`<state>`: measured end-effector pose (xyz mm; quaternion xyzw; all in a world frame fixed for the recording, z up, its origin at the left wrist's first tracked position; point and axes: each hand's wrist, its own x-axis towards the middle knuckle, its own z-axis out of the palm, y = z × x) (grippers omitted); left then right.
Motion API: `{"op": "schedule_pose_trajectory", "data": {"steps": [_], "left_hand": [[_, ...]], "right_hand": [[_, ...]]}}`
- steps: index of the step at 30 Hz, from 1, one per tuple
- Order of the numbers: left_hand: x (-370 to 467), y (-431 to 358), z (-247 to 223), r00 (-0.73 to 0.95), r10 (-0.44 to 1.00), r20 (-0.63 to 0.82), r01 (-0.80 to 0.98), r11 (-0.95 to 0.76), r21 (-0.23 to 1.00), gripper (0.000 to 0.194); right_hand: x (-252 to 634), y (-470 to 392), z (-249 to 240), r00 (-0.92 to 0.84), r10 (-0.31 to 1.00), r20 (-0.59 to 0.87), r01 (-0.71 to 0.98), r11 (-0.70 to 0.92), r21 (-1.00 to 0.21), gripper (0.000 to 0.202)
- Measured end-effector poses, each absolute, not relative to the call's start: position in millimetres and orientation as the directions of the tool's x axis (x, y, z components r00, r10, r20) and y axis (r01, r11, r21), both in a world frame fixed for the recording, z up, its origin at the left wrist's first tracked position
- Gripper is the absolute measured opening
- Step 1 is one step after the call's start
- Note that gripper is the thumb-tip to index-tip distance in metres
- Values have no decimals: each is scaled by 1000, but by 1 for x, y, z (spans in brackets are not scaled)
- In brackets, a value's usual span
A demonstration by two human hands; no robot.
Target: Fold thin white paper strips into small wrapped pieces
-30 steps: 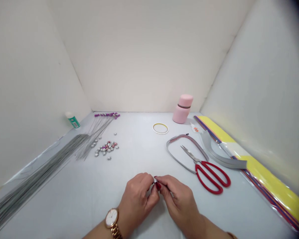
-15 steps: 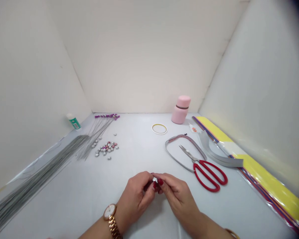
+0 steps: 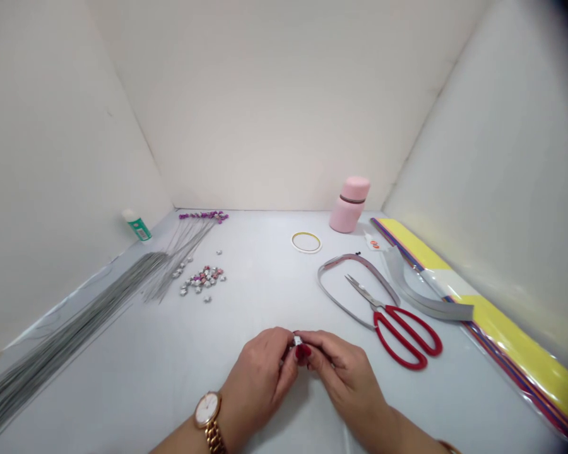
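Observation:
A small silver paper star [image 3: 298,340] is pinched between the fingertips of both hands, low in the middle of the view. My left hand [image 3: 265,369], with a watch on its wrist, is closed on one side of it. From the other side my right hand [image 3: 348,372] grips it with thumb and fingers; the fingertips hide most of it. Left of the hands lies a pile of small silver, pink and purple stars [image 3: 203,279]. Red-handled scissors [image 3: 377,305] rest to the right, over a loop of narrow grey strip [image 3: 339,302].
Thin grey wires [image 3: 89,328] lie along the left, beside purple-tipped stems [image 3: 203,217] and a glue stick [image 3: 137,226]. A tape ring [image 3: 307,251] and pink flask [image 3: 349,205] stand farther back. Grey strips [image 3: 421,302] and packed yellow paper [image 3: 502,328] lie right.
The fingertips have shifted around the star, so a different side of it shows, and my right thumb has moved slightly down and left. The whole view has shifted a little.

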<state>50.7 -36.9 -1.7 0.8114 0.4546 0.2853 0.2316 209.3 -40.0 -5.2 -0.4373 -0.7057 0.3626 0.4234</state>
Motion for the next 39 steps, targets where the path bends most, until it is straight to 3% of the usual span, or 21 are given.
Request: {"op": "schedule_pose_trajectory", "data": {"steps": [9, 18, 26, 30, 35, 39], "left_hand": [[51, -38, -3, 449, 845, 291, 655, -533, 536, 16], [59, -39, -3, 412, 810, 418, 712, -572, 407, 17], [56, -38, -5, 418, 807, 417, 714, -576, 399, 16], [57, -40, -5, 408, 810, 420, 729, -567, 384, 17], [59, -39, -5, 399, 806, 438, 725, -569, 389, 18], [58, -37, -3, 385, 845, 372, 694, -531, 487, 16]], "right_hand": [[208, -42, -2, -279, 901, 333, 376, 421, -826, 21], [202, -47, -6, -247, 854, 457, 491, 517, -701, 23], [204, -46, -3, -237, 895, 379, 401, 445, -800, 21], [203, -48, -3, -232, 887, 399, 438, 461, -772, 20], [201, -48, -5, -268, 832, 486, 523, 549, -652, 23], [201, -45, -4, -207, 888, 410, 446, 459, -768, 22]]}}
